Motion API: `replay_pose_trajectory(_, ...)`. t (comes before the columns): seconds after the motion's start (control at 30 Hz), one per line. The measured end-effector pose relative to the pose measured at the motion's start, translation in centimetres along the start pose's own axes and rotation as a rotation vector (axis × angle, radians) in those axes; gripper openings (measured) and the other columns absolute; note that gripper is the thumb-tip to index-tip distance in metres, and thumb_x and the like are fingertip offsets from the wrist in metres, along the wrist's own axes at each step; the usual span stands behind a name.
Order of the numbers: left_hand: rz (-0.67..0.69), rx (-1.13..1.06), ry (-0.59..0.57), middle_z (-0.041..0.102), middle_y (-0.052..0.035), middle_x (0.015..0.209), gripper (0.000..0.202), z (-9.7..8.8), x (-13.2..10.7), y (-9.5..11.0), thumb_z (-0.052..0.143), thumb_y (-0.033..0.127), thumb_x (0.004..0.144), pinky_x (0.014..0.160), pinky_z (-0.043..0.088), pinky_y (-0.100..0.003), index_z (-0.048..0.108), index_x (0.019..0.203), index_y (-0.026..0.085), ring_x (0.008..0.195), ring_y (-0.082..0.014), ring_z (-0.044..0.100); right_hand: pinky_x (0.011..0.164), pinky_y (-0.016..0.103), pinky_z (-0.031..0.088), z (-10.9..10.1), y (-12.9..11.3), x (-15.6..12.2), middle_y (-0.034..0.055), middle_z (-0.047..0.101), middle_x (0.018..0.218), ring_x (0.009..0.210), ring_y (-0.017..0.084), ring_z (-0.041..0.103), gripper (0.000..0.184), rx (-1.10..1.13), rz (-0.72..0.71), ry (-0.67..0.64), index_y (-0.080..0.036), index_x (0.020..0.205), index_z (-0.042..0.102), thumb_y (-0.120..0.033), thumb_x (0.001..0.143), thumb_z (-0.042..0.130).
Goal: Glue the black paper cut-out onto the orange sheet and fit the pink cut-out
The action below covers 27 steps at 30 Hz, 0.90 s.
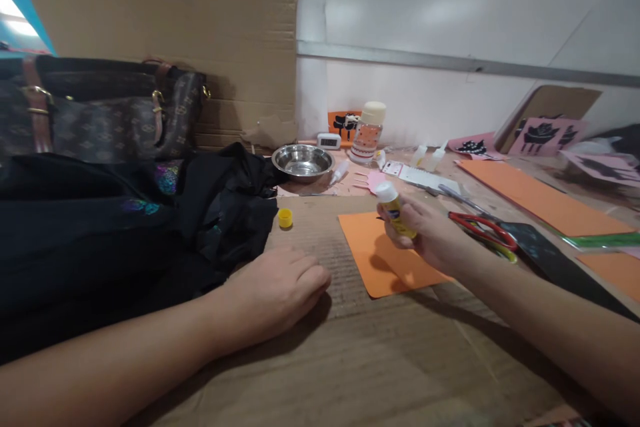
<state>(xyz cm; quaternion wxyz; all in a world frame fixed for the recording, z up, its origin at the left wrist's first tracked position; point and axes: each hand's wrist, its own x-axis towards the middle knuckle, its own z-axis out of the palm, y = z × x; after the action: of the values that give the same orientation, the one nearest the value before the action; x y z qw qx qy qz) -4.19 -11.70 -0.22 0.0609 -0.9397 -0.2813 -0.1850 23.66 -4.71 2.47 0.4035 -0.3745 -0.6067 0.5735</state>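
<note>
1. Left hand (280,287) lies palm-down on the counter (350,360), grip released.
2. Right hand (430,233) grip grasps glue stick (394,208), over orange paper (380,263).
3. Yellow cap (285,218) sits apart on the counter.

Glue stick (395,208): smooth plastic, slightly glossy. Sheet (387,253): matt orange paper. Work surface (350,360): ribbed brown cardboard, matt. Bowl (303,161): polished metal. Cap (285,217): yellow plastic. Garment (220,207): black cloth, matt.
</note>
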Motion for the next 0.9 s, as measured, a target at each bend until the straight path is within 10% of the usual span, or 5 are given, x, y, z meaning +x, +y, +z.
replay_pose_trajectory(0.2,-0.014,-0.027,0.084,0.063,-0.0020,0.076,0.018,-0.1,0.2,-0.4,0.045,0.019,0.101,0.064,0.043,-0.032,0.059,0.088,0.019,0.068,-0.0184,0.056,0.048,0.028,0.023,-1.4,-0.9,1.8,-0.0020,0.044,0.067,0.053,0.012,0.030,0.043,-0.109,0.002,-0.020,-0.021,0.090,0.066,-0.063,0.093,0.060)
replay_pose_trajectory(0.47,0.086,0.008,0.100,0.064,-0.0006,0.075,0.016,-0.7,0.3,0.1,0.048,0.017,0.100,0.064,0.041,-0.031,0.058,0.088,0.019,0.065,-0.0162,0.053,0.089,0.038,0.044,4.3,-5.0,5.8,0.0081,0.070,0.116,0.106,0.026,0.061,0.022,-0.985,-0.434,-0.271,-0.024,0.115,0.071,-0.026,0.094,0.066)
replay_pose_trajectory(0.63,0.137,0.122,0.073,0.064,-0.0005,0.073,0.014,-1.0,0.4,0.4,0.051,0.015,0.098,0.066,0.042,-0.033,0.059,0.086,0.018,0.065,-0.0172,0.054,0.078,0.035,0.039,7.5,-5.8,9.4,0.0117,0.070,0.100,0.092,0.025,0.059,0.022,-1.484,-0.841,-0.394,-0.020,0.114,0.076,-0.022,0.098,0.062)
replay_pose_trajectory(0.9,0.150,0.137,0.045,0.067,-0.0015,0.076,0.005,-0.8,0.4,0.2,0.060,0.016,0.094,0.065,0.042,-0.036,0.061,0.089,0.017,0.068,-0.0192,0.058,0.068,0.034,0.027,10.0,-5.7,10.8,0.0100,0.069,0.094,0.083,0.022,0.052,0.022,-1.706,-0.945,-0.511,-0.018,0.111,0.074,-0.016,0.099,0.057)
